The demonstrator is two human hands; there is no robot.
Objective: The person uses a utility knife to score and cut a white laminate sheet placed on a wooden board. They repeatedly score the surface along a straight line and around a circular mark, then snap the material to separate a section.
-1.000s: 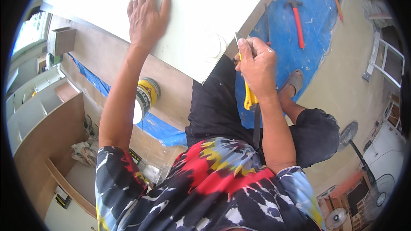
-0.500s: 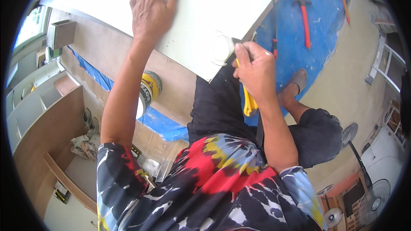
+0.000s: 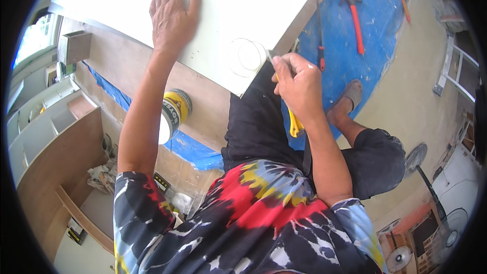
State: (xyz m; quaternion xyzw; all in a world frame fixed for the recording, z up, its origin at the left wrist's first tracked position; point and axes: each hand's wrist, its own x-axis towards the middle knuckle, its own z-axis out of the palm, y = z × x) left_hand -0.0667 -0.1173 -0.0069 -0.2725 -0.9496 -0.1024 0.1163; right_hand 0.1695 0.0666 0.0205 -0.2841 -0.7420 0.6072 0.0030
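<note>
My left hand lies flat, fingers stretched, on the white board near its left edge. My right hand is closed on a yellow-handled knife, whose thin blade shows above my thumb at the board's right edge, close to its near corner. Thin white curled strips lie in loops on that corner, beside the blade. Much of the knife is hidden by my fingers and forearm.
On the blue sheet lie a red-handled hammer and a screwdriver. A yellow-and-green bucket stands by the wooden surface under the board. Wooden cabinets fill the left; a white ladder and fans are at right.
My right hand and the blade have moved a little along the board's edge toward the near corner. The white loops look looser and more spread. My left hand stays flat on the board.
</note>
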